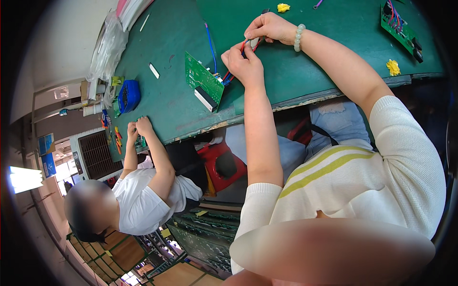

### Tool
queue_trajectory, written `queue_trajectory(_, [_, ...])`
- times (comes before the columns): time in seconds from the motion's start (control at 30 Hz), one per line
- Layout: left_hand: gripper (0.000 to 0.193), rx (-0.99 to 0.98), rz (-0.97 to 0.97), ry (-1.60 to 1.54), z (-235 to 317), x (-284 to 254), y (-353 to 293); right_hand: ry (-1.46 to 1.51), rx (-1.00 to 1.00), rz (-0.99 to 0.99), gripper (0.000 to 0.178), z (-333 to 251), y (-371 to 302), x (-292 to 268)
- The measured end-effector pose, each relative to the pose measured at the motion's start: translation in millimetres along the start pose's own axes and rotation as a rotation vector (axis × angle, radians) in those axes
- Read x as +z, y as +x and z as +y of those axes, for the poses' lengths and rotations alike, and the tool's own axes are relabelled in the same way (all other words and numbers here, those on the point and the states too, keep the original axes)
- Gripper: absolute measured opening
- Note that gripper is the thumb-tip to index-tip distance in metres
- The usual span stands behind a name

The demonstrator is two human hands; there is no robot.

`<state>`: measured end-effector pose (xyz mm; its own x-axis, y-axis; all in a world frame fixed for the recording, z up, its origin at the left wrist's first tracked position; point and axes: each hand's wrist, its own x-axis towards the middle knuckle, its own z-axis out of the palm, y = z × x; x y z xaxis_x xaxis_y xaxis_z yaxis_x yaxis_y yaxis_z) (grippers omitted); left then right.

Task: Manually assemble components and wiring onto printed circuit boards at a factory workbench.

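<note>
My left hand (243,64) is closed on a bundle of red, blue and dark wires (230,76) that runs to a green circuit board (202,78). The board is tilted on the green table, with a white block-shaped part (205,99) at its near edge. Just beyond, my right hand (271,28), with a bead bracelet (299,38) at the wrist, pinches the same wires. Between both hands a small whitish piece (254,43) shows, partly hidden by fingers; its kind I cannot make out. A loose blue wire (211,47) rises from the board.
Another green board with wires (400,29) lies at the right. Yellow crumpled bits (393,67) are on the green table (176,100). To the left are a blue container (129,96), plastic bags (109,47) and a co-worker's hands (139,127) at the table edge.
</note>
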<state>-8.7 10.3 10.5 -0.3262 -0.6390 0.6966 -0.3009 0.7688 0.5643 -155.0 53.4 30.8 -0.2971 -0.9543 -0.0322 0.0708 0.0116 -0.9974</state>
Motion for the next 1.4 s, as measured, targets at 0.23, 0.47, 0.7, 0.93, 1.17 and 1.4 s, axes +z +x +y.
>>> queue_trajectory(0.23, [0.007,0.205,0.028,0.313,4.9,1.3,4.4,0.1,0.192,0.18,0.014,-4.4,-0.7,12.2])
queue_trajectory(0.47, [0.008,0.052,0.034,0.066,-5.6,-5.2,1.0,0.043,0.02,0.014,0.025,-9.7,-9.4,-0.2])
queue_trajectory(0.7, [0.019,-0.022,-0.052,0.061,-8.6,-3.1,-0.6,-0.251,-0.274,-0.23,0.025,-5.5,-1.9,-19.3])
queue_trajectory(0.93, [0.016,-0.018,-0.042,0.078,-10.3,-2.5,-1.0,-0.239,-0.434,-0.216,0.014,-2.5,-0.7,-19.5])
queue_trajectory(1.17, [0.015,0.01,-0.061,0.053,-4.0,-5.9,1.2,-0.297,-0.489,-0.19,0.013,-1.9,1.4,-22.7])
queue_trajectory(1.4, [0.011,0.027,-0.048,0.058,-7.3,-5.1,0.6,-0.416,-0.565,-0.195,0.011,1.8,5.9,-24.0])
